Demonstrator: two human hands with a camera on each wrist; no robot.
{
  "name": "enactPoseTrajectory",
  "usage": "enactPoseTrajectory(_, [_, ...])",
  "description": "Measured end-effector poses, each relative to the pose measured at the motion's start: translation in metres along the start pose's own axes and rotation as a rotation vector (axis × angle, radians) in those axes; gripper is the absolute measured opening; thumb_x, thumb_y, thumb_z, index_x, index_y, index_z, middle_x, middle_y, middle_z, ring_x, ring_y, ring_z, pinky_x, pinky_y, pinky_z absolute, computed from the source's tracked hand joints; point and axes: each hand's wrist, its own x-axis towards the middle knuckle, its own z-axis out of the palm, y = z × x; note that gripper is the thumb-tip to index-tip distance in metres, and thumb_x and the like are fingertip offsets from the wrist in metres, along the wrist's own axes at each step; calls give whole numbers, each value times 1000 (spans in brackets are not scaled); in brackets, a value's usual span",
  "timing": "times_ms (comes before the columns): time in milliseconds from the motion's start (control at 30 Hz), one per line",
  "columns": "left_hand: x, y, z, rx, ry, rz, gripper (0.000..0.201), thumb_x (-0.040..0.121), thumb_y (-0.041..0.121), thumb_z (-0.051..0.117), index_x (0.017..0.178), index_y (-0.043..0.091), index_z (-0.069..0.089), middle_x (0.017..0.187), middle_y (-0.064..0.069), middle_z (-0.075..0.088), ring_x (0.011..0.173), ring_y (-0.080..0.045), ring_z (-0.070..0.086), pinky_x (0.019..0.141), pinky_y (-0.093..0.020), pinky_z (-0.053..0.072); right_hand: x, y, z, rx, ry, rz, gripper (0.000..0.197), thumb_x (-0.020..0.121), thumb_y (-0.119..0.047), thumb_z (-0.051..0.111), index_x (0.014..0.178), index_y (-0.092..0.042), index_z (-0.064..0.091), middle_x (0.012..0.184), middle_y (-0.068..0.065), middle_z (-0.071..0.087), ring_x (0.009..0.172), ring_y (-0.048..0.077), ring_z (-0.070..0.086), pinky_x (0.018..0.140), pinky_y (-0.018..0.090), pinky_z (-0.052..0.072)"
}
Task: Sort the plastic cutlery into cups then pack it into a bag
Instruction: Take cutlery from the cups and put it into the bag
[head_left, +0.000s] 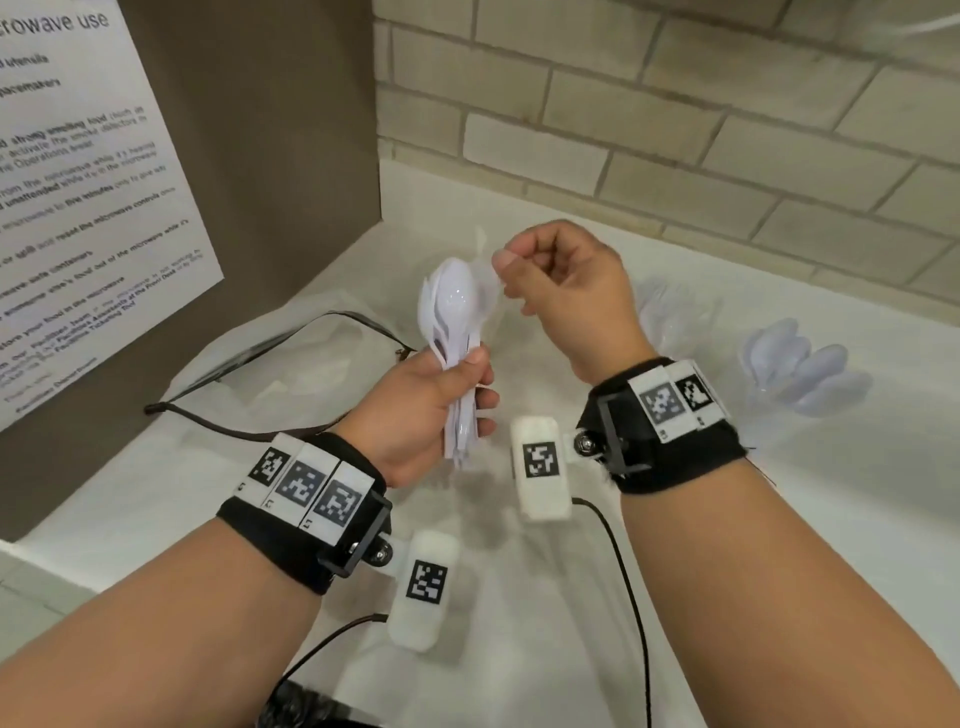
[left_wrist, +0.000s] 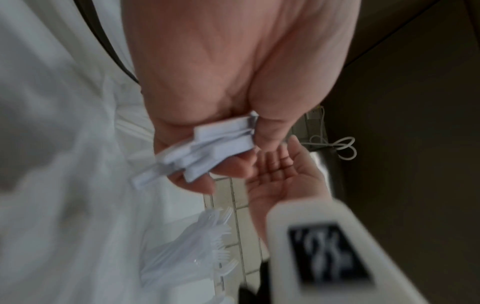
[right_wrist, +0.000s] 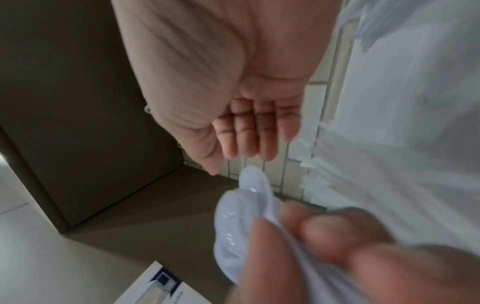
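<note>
1. The left hand (head_left: 423, 410) is raised over the white table (head_left: 519, 597), fingers and thumb wrapped round the handles of a bundle of white plastic spoons (head_left: 451, 332); the bowls stand upward above the fist, and the handle ends stick out below it.
2. From the left wrist view the same handle ends (left_wrist: 207, 152) fan out between palm and curled fingers (left_wrist: 226, 166) (blurred, but plainly clamped).
3. The right hand (head_left: 566, 291) hovers just beside the spoon bowls, its fingers curled inward and the thumb tip (head_left: 506, 260) pressed against the forefinger near the topmost bowl. Whether it pinches a spoon or a bit of clear film there, I cannot tell; the right wrist view shows the fingers (right_wrist: 249, 139) bent toward the palm with nothing clearly in them.
4. On the table to the right lies a clear plastic cup holding white forks (head_left: 675, 317), tipped on its side, and further right a second clear cup of pale spoons (head_left: 802, 371), also lying down.
5. Left of the hands, a translucent white bag with dark cord handles (head_left: 291, 358) lies flat on the table.
6. A printed white notice (head_left: 78, 182) leans on the brown panel at the left; pale brick wall (head_left: 727, 130) runs behind.
</note>
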Motion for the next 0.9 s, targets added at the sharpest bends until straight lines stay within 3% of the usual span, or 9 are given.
enactPoseTrajectory(100, [0, -2, 6, -58, -207, -82, 15, 89, 22, 57, 99, 12, 58, 77, -1, 54, 58, -14, 54, 57, -31, 50, -24, 11, -15, 56, -120, 231, 26, 87, -32, 67, 106, -16, 63, 87, 0, 66, 72, 12, 64, 69, 30, 51])
enactPoseTrajectory(200, [1, -8, 15, -93, -343, -164, 22, 88, 23, 57, 106, 11, 55, 72, -1, 49, 49, -11, 43, 45, -24, 40, -41, 15, -25, 160, -159, 225, 34, 90, -20, 65, 123, -20, 55, 88, 8, 63, 64, 19, 57, 64, 29, 51])
enactPoseTrajectory(300, [3, -16, 26, 109, -337, -82, 27, 87, 24, 60, 112, 14, 54, 65, 1, 42, 46, -10, 34, 40, -21, 32, -49, 13, -37, 181, -118, 215, 30, 81, -14, 68, 110, -17, 58, 89, 11, 62, 72, 24, 58, 64, 32, 51])
enactPoseTrajectory(433, [6, -29, 34, 517, -226, 77, 25, 93, 18, 60, 116, 15, 51, 63, 1, 47, 52, -17, 42, 49, -31, 41, -52, 10, -55, 133, -94, 207, 41, 67, -4, 62, 103, -24, 59, 102, 6, 62, 82, 18, 60, 69, 30, 52])
enactPoseTrajectory(500, [8, -30, 36, 613, -218, 120, 26, 94, 21, 57, 119, 18, 51, 63, 14, 55, 56, -16, 47, 55, -34, 45, -54, 6, -59, -4, -135, 143, 45, 70, -7, 65, 109, -29, 60, 111, 3, 61, 85, 11, 60, 71, 22, 51])
enactPoseTrajectory(567, [8, -29, 36, 679, -226, 159, 28, 96, 20, 54, 123, 19, 50, 65, 13, 55, 56, -12, 50, 57, -31, 46, -55, 2, -61, -171, -167, 111, 39, 78, -10, 70, 113, -26, 63, 110, -3, 62, 82, 3, 60, 71, 17, 50])
enactPoseTrajectory(667, [7, -28, 36, 707, -220, 177, 26, 96, 18, 54, 121, 20, 50, 71, 6, 55, 59, -9, 52, 61, -28, 47, -54, -1, -66, -345, -192, 46, 32, 81, -14, 72, 108, -31, 66, 101, -20, 62, 83, -4, 58, 79, 14, 48])
enactPoseTrajectory(800, [8, -31, 31, 744, -236, 182, 40, 93, 26, 56, 131, 21, 45, 95, -6, 64, 58, -8, 53, 60, -31, 49, -54, 3, -70, -501, -218, -25, 29, 82, -15, 70, 104, -35, 68, 108, -12, 64, 98, 2, 59, 84, 10, 44])
enactPoseTrajectory(900, [8, -32, 32, 816, -215, 202, 36, 92, 27, 57, 125, 16, 47, 83, -2, 62, 50, 0, 52, 55, -26, 46, -53, 4, -69, -538, -222, -27, 18, 82, -15, 71, 93, -28, 67, 100, -9, 66, 95, 10, 60, 78, 9, 40])
